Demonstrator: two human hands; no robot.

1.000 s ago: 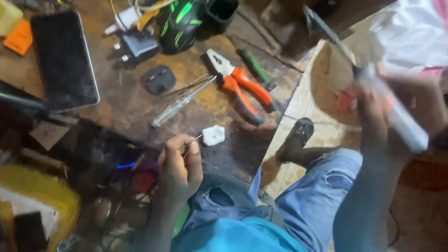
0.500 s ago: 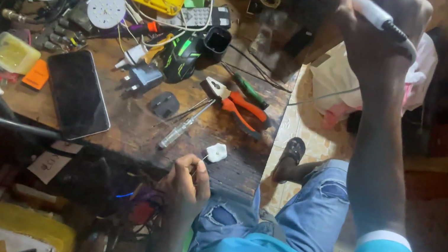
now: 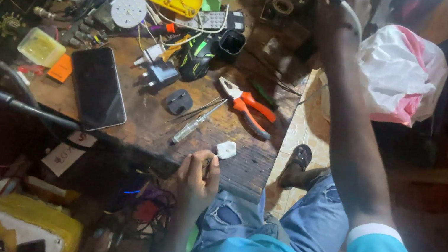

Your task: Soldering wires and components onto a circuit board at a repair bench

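left hand (image 3: 197,179) fingers pinch small white part (image 3: 226,150) | right hand (image 3: 338,12) grips white tool | pliers (image 3: 248,107), phone (image 3: 98,87) nearby

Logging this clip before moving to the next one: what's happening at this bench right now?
A person sits at a cluttered wooden workbench. The left hand rests at the bench's near edge, fingers pinched on something too small to identify, just beside a small white plug-like part. The right hand is raised far out over the back of the bench, gripping a slim white-handled tool with a cord. A tester screwdriver, orange-handled pliers and a dark smartphone lie untouched on the bench.
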